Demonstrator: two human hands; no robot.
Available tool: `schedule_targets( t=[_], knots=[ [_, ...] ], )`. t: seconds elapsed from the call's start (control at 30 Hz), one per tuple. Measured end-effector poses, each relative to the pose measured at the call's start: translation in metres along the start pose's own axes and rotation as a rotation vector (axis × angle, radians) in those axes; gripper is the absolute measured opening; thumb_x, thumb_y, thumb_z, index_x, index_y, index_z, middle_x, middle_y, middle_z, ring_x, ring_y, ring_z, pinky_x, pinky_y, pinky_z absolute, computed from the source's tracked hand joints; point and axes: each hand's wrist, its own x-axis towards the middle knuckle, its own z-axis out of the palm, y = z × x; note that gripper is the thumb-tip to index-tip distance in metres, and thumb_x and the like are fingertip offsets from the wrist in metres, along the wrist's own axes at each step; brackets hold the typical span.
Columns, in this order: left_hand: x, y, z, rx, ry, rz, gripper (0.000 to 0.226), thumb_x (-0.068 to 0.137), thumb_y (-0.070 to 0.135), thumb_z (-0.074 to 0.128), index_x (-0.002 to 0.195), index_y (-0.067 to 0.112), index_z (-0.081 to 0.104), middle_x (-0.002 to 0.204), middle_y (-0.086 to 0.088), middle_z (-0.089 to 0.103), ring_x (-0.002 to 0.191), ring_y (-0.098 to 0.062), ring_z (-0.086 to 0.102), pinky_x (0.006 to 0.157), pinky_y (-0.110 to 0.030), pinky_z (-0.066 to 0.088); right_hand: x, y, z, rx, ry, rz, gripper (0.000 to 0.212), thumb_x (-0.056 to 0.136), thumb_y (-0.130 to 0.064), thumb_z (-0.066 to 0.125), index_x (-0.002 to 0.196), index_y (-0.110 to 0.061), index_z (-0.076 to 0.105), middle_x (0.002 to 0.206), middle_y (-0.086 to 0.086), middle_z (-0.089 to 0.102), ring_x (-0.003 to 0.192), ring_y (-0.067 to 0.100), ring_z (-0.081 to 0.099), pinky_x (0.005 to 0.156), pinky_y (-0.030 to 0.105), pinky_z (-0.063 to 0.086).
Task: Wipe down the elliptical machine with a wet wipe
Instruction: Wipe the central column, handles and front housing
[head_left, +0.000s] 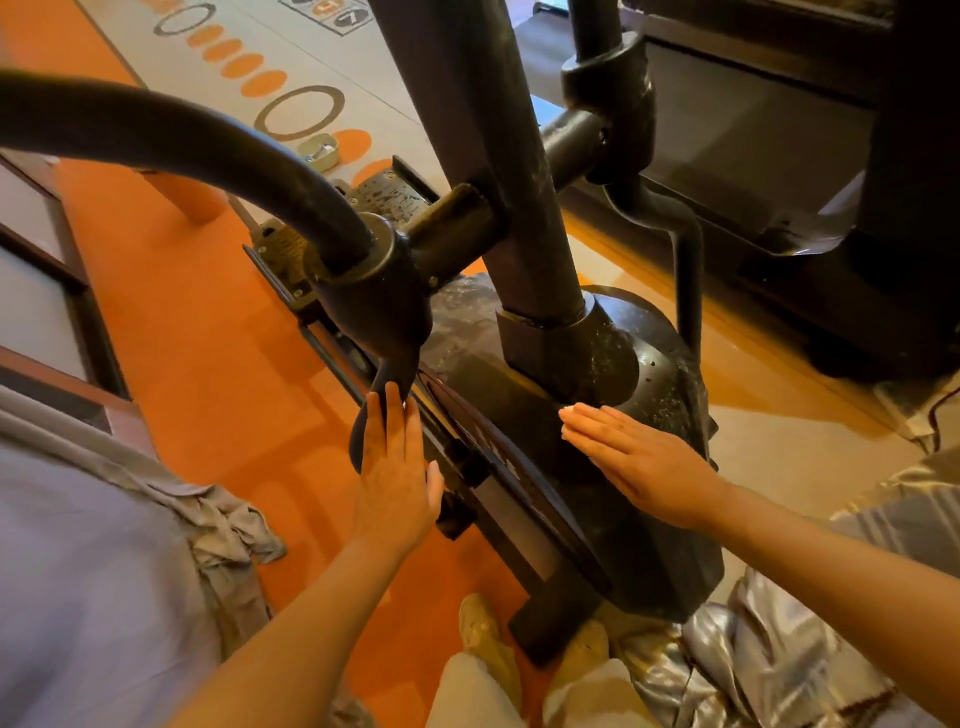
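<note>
Your right hand (639, 457) lies flat, fingers straight and together, on the elliptical machine's (566, 415) hard black housing — a sliver of white wipe (570, 410) peeks at the fingertips — left hand (392, 467) open against the lever (382, 410); thin, limp, probably slippery, so press it with your palm.

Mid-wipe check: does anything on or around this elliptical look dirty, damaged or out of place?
Yes. The black plastic housing around the upright post is covered in pale specks and smears, thickest on its right side. Only a white sliver of wet wipe shows under the flat right hand. The left hand rests on the lower arm link. No breakage is visible.
</note>
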Motion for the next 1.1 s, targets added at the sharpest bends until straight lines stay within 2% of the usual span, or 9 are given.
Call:
schedule_targets(
  t=[0.1,0.2,0.4,0.5,0.63,0.73,0.87,0.97,1.1],
  knots=[
    [0.000,-0.004,0.000,-0.038,-0.022,-0.005,0.089,0.085,0.020,0.072,0.153,0.007,0.015,0.164,-0.017,-0.001,0.150,-0.039,-0.003,0.112,-0.062,0.032,0.009,0.005,-0.005,-0.013,-0.010,-0.057,0.070,0.080,0.005,0.070,0.144,-0.014,0.046,0.153,0.003,0.038,0.143,0.018,0.031,0.115,0.037,0.025],
    [-0.001,-0.014,0.001,-0.062,-0.045,0.022,0.088,0.087,0.021,0.071,0.153,0.013,0.013,0.164,-0.014,-0.001,0.152,-0.036,-0.003,0.113,-0.060,0.031,0.017,0.007,-0.010,-0.077,-0.020,-0.122,0.076,0.072,0.011,0.075,0.140,-0.010,0.049,0.149,0.008,0.044,0.139,0.022,0.038,0.114,0.038,0.027],
    [0.002,-0.024,0.004,-0.010,-0.011,0.077,0.085,0.082,0.024,0.077,0.150,0.002,0.032,0.163,-0.010,0.002,0.151,-0.036,0.006,0.113,-0.058,0.034,0.060,0.014,-0.041,-0.324,0.035,-0.161,0.057,0.084,-0.001,0.055,0.140,-0.003,0.047,0.150,0.015,0.040,0.141,0.031,0.034,0.119,0.044,0.025],
    [0.001,-0.026,0.006,-0.011,0.031,0.114,0.085,0.079,0.024,0.079,0.148,0.002,0.034,0.162,-0.008,0.004,0.150,-0.035,0.008,0.111,-0.060,0.034,0.065,0.004,-0.033,-0.435,-0.152,-0.022,0.051,0.101,-0.026,0.035,0.149,-0.007,0.029,0.158,0.010,0.028,0.147,0.027,0.019,0.119,0.041,0.012],
    [0.002,-0.030,0.009,-0.034,0.089,0.142,0.082,0.086,0.025,0.068,0.151,0.008,0.021,0.165,-0.003,-0.015,0.152,-0.026,-0.011,0.117,-0.053,0.024,0.068,-0.018,-0.021,-0.448,-0.399,0.122,0.081,0.099,-0.063,0.013,0.149,0.000,0.028,0.156,0.015,0.029,0.146,0.027,0.022,0.117,0.040,0.012],
    [0.003,-0.035,0.009,-0.027,0.104,0.178,0.077,0.085,0.031,0.056,0.150,0.008,0.021,0.164,-0.002,-0.018,0.151,-0.023,-0.015,0.121,-0.040,0.006,0.094,-0.024,-0.023,-0.579,-0.432,0.143,0.087,0.096,-0.065,0.011,0.144,0.003,0.036,0.150,0.017,0.039,0.143,0.029,0.031,0.118,0.038,0.001],
    [0.005,-0.039,0.005,0.001,0.095,0.176,0.081,0.083,0.031,0.057,0.151,0.005,0.020,0.163,-0.006,0.006,0.152,-0.021,-0.014,0.121,-0.034,-0.002,0.147,-0.026,-0.031,-0.740,-0.393,0.225,0.085,0.097,-0.063,0.013,0.148,0.002,-0.006,0.162,0.016,0.001,0.150,0.027,-0.001,0.108,0.036,-0.031],
    [0.006,-0.042,0.003,0.005,0.105,0.193,0.082,0.083,0.030,0.058,0.151,0.005,0.022,0.161,-0.005,0.009,0.152,-0.020,-0.011,0.121,-0.031,-0.004,0.173,-0.034,-0.033,-0.832,-0.448,0.300,0.085,0.100,-0.061,0.012,0.149,0.003,-0.013,0.161,0.017,-0.012,0.149,0.029,-0.012,0.107,0.038,-0.025],
    [0.007,-0.045,-0.001,0.025,0.139,0.223,0.079,0.081,0.029,0.059,0.149,0.005,0.025,0.160,-0.008,0.014,0.152,-0.019,-0.012,0.121,-0.031,-0.004,0.168,-0.037,-0.034,-0.770,-0.434,0.298,0.085,0.100,-0.060,0.015,0.149,0.005,-0.010,0.161,0.020,-0.007,0.149,0.032,-0.009,0.109,0.038,-0.020]
  ],
)
